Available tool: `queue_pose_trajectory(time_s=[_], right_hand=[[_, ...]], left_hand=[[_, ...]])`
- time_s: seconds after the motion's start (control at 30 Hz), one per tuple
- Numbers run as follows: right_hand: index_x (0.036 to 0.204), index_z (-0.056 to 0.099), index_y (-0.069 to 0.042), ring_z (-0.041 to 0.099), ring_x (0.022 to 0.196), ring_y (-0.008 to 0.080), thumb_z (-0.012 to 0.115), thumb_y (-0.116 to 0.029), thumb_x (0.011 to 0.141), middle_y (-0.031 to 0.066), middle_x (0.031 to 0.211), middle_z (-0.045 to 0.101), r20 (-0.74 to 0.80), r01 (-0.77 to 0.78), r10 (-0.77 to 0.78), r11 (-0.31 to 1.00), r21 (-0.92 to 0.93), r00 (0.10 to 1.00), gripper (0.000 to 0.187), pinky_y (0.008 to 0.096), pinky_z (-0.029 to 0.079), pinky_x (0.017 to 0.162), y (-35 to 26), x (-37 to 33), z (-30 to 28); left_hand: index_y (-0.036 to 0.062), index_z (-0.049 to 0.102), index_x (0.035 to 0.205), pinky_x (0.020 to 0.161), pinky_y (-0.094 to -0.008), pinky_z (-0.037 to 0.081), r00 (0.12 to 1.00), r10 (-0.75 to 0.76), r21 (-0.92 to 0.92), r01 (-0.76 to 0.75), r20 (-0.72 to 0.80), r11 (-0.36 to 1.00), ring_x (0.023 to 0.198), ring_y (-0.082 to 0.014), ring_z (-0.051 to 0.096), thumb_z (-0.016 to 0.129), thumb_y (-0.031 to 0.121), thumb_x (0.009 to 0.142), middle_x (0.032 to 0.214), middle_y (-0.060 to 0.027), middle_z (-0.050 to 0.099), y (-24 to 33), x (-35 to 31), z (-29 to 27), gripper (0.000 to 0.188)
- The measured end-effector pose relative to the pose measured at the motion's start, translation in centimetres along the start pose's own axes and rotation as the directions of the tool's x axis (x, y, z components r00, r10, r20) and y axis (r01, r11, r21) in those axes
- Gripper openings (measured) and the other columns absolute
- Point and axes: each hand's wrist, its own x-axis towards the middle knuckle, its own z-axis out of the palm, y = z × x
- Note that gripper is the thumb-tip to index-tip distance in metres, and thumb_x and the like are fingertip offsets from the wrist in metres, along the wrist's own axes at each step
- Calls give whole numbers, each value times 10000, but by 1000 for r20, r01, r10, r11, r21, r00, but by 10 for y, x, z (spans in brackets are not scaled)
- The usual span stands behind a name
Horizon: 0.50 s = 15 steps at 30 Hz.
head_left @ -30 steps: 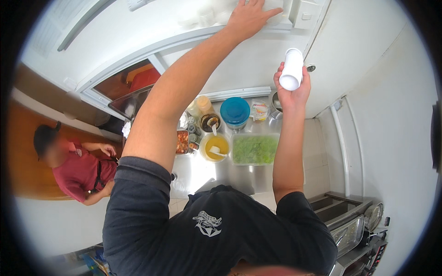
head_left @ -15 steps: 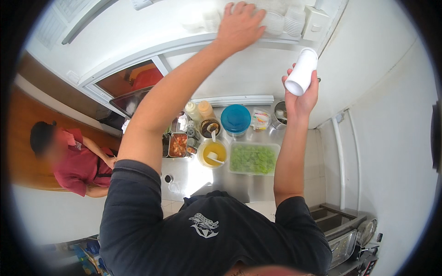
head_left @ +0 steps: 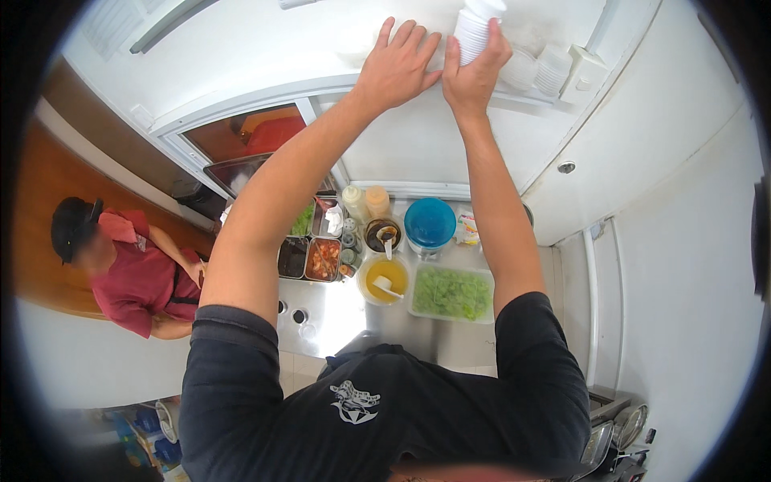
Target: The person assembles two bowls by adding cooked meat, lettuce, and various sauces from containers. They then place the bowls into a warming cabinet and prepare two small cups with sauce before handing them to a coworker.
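Note:
Both arms reach up to a high white ledge on the wall. In my right hand (head_left: 479,68) is a stack of nested white cups (head_left: 472,36), tilted, with its ridged rims showing; fingers and thumb wrap around it. Just left of that, my left hand (head_left: 401,66) has its fingers stretched and apart, back of the hand toward me, holding nothing that I can see. What lies behind its fingers is hidden. To the right of my right hand on the ledge are stacked clear plastic containers (head_left: 552,71), beside other clear pieces that are partly hidden.
Below is a steel counter (head_left: 321,325) with a tub of yellow liquid (head_left: 373,281), a dark sauce pot (head_left: 383,235), a blue-lidded container (head_left: 430,222), a tray of chopped greens (head_left: 452,294), squeeze bottles (head_left: 377,201) and a red food pan (head_left: 324,259). A person in red (head_left: 140,269) stands at left.
My right hand has moved up and left with the white cup stack, from beside the wall to the ledge next to my left hand. The left hand stays at the ledge, fingers apart.

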Motion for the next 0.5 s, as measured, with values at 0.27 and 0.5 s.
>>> queue_pose_trajectory(time_s=[0.27,0.5], right_hand=[[1476,244,-19,367,1261,455,665,-148,896,280,1409,274,106,63,-34,954,-292,994,729,506,378,1021,12,-20,16],[1466,265,-3,359,1284,505,641,-73,888,325,1423,272,87,38,-24,986,-163,996,693,536,394,1017,3,-23,5]], left_hand=[[53,510,1293,1126,-511,269,1000,15,-39,-15,-4,999,1282,-293,431,700,384,815,1263,-125,519,-5,-11,-5,612],[54,578,1256,1065,-452,362,965,-24,-189,-27,-260,982,1227,-278,484,657,274,834,1264,-118,561,0,16,-23,483]])
